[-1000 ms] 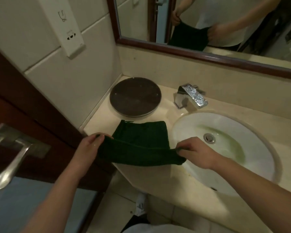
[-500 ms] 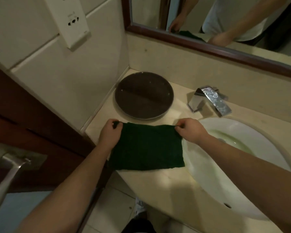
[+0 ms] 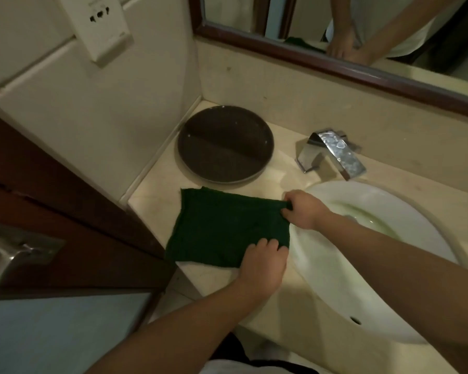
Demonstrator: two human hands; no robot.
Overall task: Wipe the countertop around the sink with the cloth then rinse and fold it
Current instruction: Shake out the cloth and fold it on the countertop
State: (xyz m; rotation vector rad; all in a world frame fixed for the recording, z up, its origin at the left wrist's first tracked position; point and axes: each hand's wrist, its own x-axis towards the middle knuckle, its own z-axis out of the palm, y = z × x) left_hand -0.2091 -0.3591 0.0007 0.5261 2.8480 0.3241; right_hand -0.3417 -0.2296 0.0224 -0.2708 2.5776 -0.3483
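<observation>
A dark green cloth, folded into a rectangle, lies flat on the beige countertop left of the white sink. My right hand pinches the cloth's far right corner at the sink's rim. My left hand is on the cloth's near right corner with its fingers curled over the edge. The left side of the cloth lies untouched.
A round dark tray sits behind the cloth in the counter's corner. A chrome faucet stands behind the sink. A mirror runs along the back wall. A wall socket hangs upper left, and a door with a metal handle is at the left.
The cloth's near half was folded over onto the far half and laid flat. My left hand then moved from the far left corner to the near right corner; my right hand stays at the far right corner.
</observation>
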